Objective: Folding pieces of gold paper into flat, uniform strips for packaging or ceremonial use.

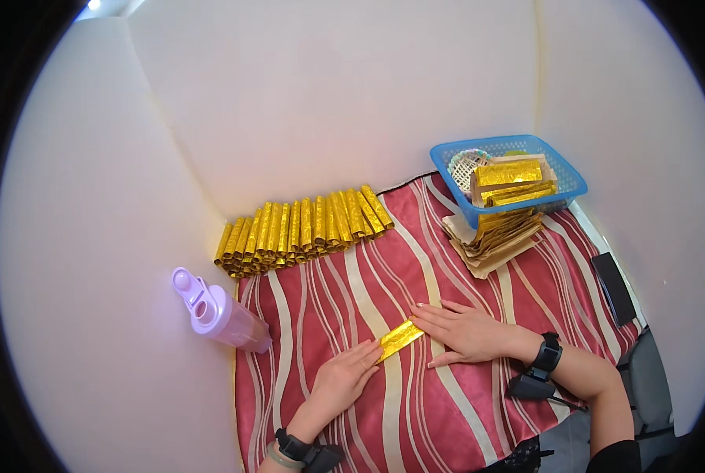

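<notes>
A shiny gold paper strip [400, 341] lies slantwise on the striped cloth between my hands. My left hand [343, 380] rests with its straight fingertips on the strip's lower left end. Over the upper right end, my right hand [466, 333] lies flat, fingers stretched out and thumb apart. Both hands press from above and grasp nothing; their fingers hide the strip's ends. Farther back on the left, several gold paper rolls [305, 225] are stacked in a row. A pile of gold-and-brown paper sheets [494, 248] sits at the back right, in front of the basket.
A blue plastic basket [518, 206] holds more gold paper and a small woven basket [469, 170]. At the left edge stands a lilac drink bottle [225, 319]. A black phone-like slab [613, 289] lies at the right edge. Pale walls [336, 94] enclose the red striped cloth [321, 315].
</notes>
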